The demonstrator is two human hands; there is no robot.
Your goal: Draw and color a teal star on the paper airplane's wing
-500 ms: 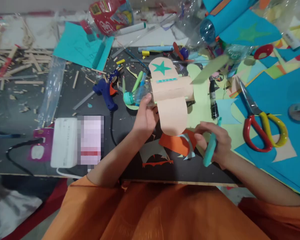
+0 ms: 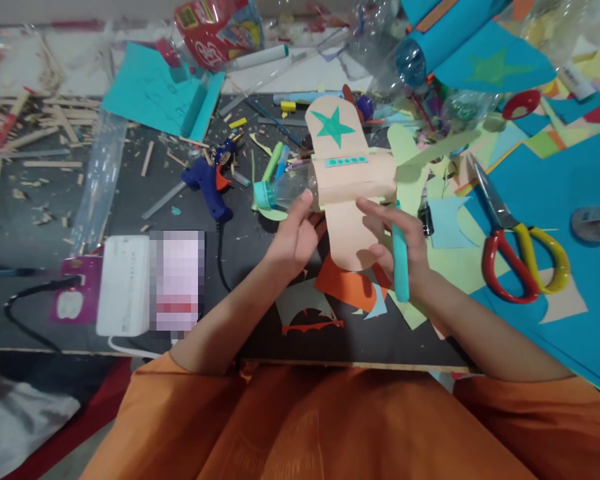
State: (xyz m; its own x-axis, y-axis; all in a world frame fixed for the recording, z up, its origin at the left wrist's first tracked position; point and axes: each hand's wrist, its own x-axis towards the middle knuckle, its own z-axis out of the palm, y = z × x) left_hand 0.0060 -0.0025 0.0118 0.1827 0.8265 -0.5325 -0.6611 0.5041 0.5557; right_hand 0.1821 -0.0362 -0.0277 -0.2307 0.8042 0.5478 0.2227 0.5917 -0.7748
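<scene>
A plastic bottle plane (image 2: 347,180) with peach paper wings, a teal star and a teal cap lies in the middle of the dark table (image 2: 130,200). My left hand (image 2: 295,237) grips the clear bottle body just behind the cap. My right hand (image 2: 395,243) holds a teal marker (image 2: 400,260) upright, and its fingers touch the near peach wing. Orange and teal paper scraps (image 2: 347,287) lie under both hands.
A blue glue gun (image 2: 207,183) lies left of the plane. Red and yellow scissors (image 2: 517,243) rest on blue paper (image 2: 570,167) at right. A white box (image 2: 125,283) sits near the front-left edge. Wood sticks (image 2: 35,133) litter the far left. A second blue bottle plane (image 2: 460,47) lies at the back right.
My right hand has come up and left with the marker onto the near wing. The plane has shifted slightly right and tilted.
</scene>
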